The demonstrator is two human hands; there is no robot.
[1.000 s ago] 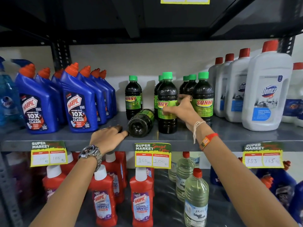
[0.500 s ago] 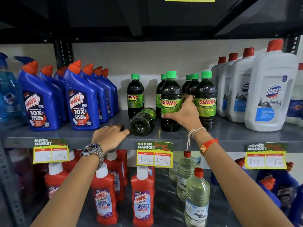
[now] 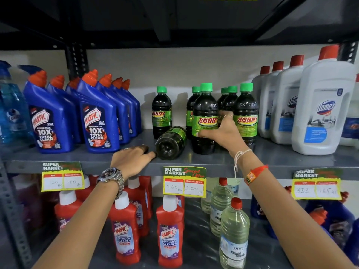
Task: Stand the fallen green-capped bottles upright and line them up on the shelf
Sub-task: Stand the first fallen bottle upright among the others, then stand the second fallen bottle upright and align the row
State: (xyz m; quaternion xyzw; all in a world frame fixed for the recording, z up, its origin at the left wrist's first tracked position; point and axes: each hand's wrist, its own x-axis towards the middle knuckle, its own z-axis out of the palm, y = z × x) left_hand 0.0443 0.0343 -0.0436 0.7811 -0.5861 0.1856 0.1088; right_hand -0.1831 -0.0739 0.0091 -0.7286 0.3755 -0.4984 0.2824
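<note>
We are gripping the front standing bottle (image 3: 204, 121) with our right hand (image 3: 223, 133), steadying it, while our left hand (image 3: 132, 160) (open, fingertips touching) is reaching the fallen bottle (image 3: 171, 142) just left of it.

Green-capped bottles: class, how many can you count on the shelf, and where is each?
7: one fallen bottle at the front; six upright: left, middle pair, right row. More may hide behind.

Left of the grip: blue Harpic bottles (image 3: 97, 121). Right of it: white Domex bottles (image 3: 322, 115). Below it: yellow price tags (image 3: 184, 182), red Harpic cleaners (image 3: 170, 235) and clear red-capped bottles (image 3: 234, 233).
</note>
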